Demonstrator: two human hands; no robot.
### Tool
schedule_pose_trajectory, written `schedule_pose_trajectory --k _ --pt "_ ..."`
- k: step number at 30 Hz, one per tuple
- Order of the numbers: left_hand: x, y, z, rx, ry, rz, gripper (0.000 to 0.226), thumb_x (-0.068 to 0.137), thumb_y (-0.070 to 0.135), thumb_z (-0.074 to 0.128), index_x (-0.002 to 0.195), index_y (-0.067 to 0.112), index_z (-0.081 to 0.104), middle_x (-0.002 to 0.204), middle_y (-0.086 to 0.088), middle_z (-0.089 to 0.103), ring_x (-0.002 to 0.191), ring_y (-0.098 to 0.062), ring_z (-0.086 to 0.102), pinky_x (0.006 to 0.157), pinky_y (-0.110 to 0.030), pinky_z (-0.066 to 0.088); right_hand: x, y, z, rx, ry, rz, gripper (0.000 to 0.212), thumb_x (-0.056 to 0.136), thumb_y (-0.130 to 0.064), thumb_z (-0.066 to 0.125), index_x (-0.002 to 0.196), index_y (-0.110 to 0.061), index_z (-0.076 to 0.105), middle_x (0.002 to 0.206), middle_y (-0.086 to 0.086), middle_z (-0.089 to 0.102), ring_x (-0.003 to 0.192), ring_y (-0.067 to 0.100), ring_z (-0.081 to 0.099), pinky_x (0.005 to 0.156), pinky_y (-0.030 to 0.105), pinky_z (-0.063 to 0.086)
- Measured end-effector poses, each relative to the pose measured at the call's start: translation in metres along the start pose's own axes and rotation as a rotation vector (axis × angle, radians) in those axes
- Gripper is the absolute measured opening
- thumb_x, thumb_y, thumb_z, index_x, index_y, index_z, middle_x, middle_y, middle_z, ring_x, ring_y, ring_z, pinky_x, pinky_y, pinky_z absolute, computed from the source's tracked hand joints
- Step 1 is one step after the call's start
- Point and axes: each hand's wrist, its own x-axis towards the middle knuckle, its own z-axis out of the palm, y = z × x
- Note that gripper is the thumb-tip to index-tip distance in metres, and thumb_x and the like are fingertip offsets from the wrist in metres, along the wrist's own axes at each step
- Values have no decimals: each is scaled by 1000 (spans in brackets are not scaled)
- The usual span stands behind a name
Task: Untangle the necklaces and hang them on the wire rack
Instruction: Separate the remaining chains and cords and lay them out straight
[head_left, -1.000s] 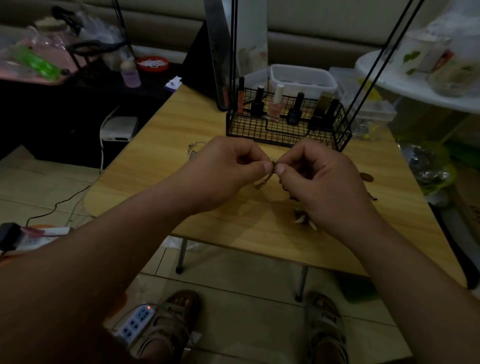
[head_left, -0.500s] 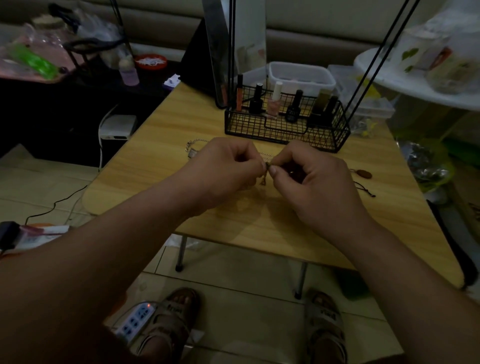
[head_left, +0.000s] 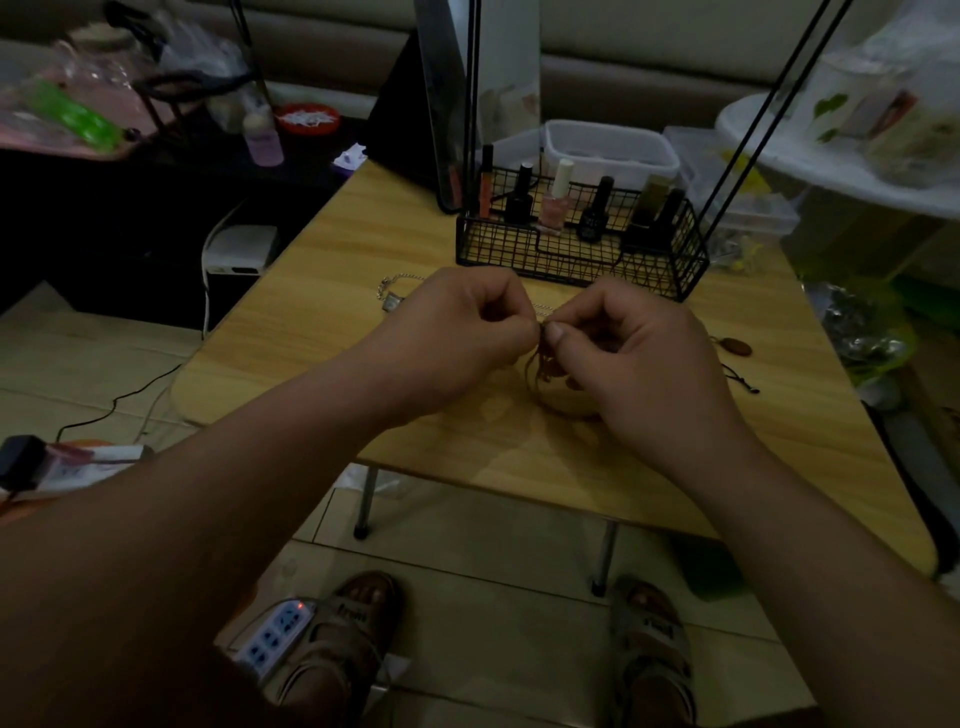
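Observation:
My left hand (head_left: 457, 338) and my right hand (head_left: 639, 364) meet over the wooden table (head_left: 322, 312), fingertips pinched on a tangle of thin brown cord necklace (head_left: 543, 366) that loops down between them. A silver chain necklace (head_left: 392, 291) lies on the table just behind my left hand, partly hidden by it. To the right of my right hand rests a brown oval pendant (head_left: 735, 346) on a dark cord. The black wire rack (head_left: 582, 249) stands just behind my hands, its thin rods (head_left: 769, 104) rising out of view.
Several nail polish bottles (head_left: 556, 200) stand in the rack's basket. A mirror (head_left: 457, 98) and clear plastic boxes (head_left: 613, 148) sit behind it. A power strip (head_left: 275, 631) lies on the floor by my sandalled feet. A white round table (head_left: 831, 156) is at the right.
Both hands have shifted slightly away from me on the table while staying pinched together. More of the brown cord loop now hangs below the fingertips.

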Motion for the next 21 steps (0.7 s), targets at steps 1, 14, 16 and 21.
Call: schedule_pose_trajectory --k 1,14,16,21 --pt "0 0 1 15 8 -1 6 93 17 70 88 13 71 86 -11 71 79 -29 66 77 -51 58 0 0 0 -15 10 6 8 94 -22 72 89 -29 72 82 -8 73 79 8 71 69 37 61" --pt "4 -3 -2 -109 -18 -46 7 96 13 66 95 7 71 89 -8 70 79 -12 66 78 -31 60 0 1 -8 18 -58 78 9 95 -24 70 96 -32 66 91 -5 72 85 13 71 67 39 62" --pt "4 -2 -1 -106 -28 -34 7 95 12 67 94 7 71 92 -16 71 79 -14 65 79 -34 60 -1 1 -6 14 -73 55 13 92 -27 75 101 -31 66 92 -7 71 85 9 70 69 30 61" --pt "5 -4 -3 -80 -74 -1 3 93 12 70 91 13 72 94 -16 72 80 -18 62 79 -42 55 -1 3 -3 -73 -68 -8 13 93 -26 75 102 -30 68 89 -13 70 84 1 67 68 16 54"
